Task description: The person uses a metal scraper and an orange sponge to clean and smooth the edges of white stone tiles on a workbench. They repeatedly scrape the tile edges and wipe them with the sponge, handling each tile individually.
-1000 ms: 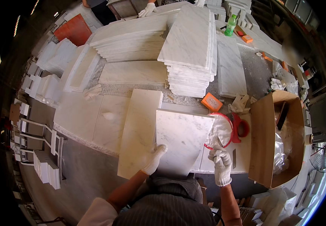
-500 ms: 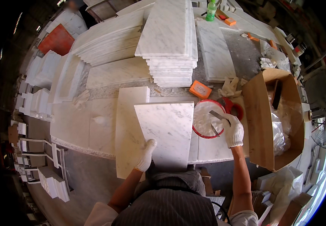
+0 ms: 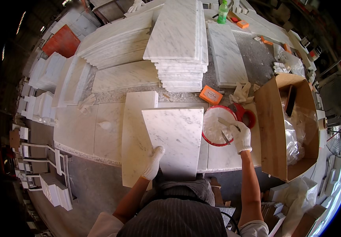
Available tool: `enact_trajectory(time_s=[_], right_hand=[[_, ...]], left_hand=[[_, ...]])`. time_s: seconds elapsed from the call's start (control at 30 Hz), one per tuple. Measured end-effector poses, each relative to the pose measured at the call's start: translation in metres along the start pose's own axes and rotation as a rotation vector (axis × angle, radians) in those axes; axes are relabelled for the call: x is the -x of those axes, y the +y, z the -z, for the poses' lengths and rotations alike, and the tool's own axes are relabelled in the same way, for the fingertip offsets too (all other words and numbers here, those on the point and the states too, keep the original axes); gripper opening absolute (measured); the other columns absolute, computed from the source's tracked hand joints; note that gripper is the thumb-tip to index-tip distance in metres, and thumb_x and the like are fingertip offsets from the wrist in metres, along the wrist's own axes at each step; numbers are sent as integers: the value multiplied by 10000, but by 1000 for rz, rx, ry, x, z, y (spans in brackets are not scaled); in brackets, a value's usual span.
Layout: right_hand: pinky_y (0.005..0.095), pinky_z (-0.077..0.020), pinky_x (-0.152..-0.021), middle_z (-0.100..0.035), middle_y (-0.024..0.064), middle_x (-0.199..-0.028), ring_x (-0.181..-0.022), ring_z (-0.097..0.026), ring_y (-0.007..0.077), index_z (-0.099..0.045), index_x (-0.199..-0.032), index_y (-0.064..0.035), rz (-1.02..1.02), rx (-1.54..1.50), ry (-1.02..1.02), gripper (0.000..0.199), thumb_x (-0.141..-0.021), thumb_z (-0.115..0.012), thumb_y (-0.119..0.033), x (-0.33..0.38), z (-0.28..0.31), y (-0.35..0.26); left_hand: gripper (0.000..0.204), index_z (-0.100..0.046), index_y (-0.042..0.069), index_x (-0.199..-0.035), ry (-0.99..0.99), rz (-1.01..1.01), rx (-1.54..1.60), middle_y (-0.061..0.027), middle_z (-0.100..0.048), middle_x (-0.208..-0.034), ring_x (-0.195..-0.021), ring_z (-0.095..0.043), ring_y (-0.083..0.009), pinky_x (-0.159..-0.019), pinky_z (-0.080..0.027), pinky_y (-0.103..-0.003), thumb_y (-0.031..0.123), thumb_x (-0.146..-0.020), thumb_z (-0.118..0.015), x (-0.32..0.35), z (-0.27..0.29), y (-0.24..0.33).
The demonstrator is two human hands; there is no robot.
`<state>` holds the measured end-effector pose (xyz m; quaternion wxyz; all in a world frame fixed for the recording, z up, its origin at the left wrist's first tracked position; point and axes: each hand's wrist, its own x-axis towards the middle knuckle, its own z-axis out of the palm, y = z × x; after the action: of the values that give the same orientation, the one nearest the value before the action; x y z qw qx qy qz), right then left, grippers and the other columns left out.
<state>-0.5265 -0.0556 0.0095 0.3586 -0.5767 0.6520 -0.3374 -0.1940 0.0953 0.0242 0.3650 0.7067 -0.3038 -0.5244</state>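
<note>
Slab (image 3: 176, 138): pale stone, grey-veined, smooth-faced, straight-edged. Located before the person's waist, partly overlapping a longer slab (image 3: 137, 138) of plain whitish stone.

Left hand (image 3: 153, 164): white knitted glove; grasping the slab's left edge, thumb on the face.

Right hand (image 3: 241, 137): matching glove; fingers gripped around a flat metal blade (image 3: 226, 121), which reaches over the bowl. A second blade (image 3: 225, 136), narrow and pointed, crosses the rim; whether also held, cannot tell.

Bowl (image 3: 213, 144): round, red-rimmed, white matter inside; just right of the slab.

Beside it: red ring-shaped item (image 3: 250, 118); orange box (image 3: 211, 94); crumpled white gloves (image 3: 240, 93); brown carton (image 3: 267, 130), clear plastic film inside.

Surface (image 3: 253, 51): grey, rough, dusty; bearing a tall stack (image 3: 174, 31) of veined slabs and a green bottle (image 3: 222, 12).

Room: workshop; grey floor (image 3: 91, 177), pale metal rack (image 3: 62, 162) at left, wire-caged fan (image 3: 340, 142) at right. Far side: a co-worker's gloved hand (image 3: 135, 6).
</note>
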Motion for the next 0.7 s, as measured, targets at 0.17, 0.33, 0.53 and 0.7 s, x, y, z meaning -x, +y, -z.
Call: enact_trajectory(time_s=[0.17,0.33,0.53,0.7], right_hand=[[236,-454,-579,-648,13,-811,-646,-537,70,-683,-1057,3,-169,-286,-48,221,-863,-634,-90,-7,7,-14],[195,-394,-532,-619,-6,-786,-596,-480,38,-661,-1095,-2,-226,-579,-145,220,-907,-639,-115,-27,27,-77],[187,-372,-502,-629,6,-785,-586,-490,34,-666,-1069,0,-102,-601,-367,189,-904,-631,-85,-49,32,-168],[205,-411,-546,-643,15,-803,-620,-519,51,-678,-1068,3,-5,-518,-620,192,-895,-633,-67,-54,16,-218]], left_hand=[[586,-493,-65,-1307,25,47,28,-121,-526,-1312,-1236,-459,-196,-1074,-338,-337,416,-973,-517,6,-2,11],[407,-585,18,-1060,48,15,-82,0,-490,-899,-806,-425,-99,-737,-406,-263,406,-988,-486,13,-4,33],[496,-537,-59,-1234,-38,-29,-57,-121,-571,-1198,-1134,-512,-197,-1007,-389,-336,368,-986,-484,21,0,55],[385,-593,-15,-1165,-6,-144,27,-90,-628,-1081,-1023,-564,-176,-921,-444,-327,303,-952,-554,28,1,64]])
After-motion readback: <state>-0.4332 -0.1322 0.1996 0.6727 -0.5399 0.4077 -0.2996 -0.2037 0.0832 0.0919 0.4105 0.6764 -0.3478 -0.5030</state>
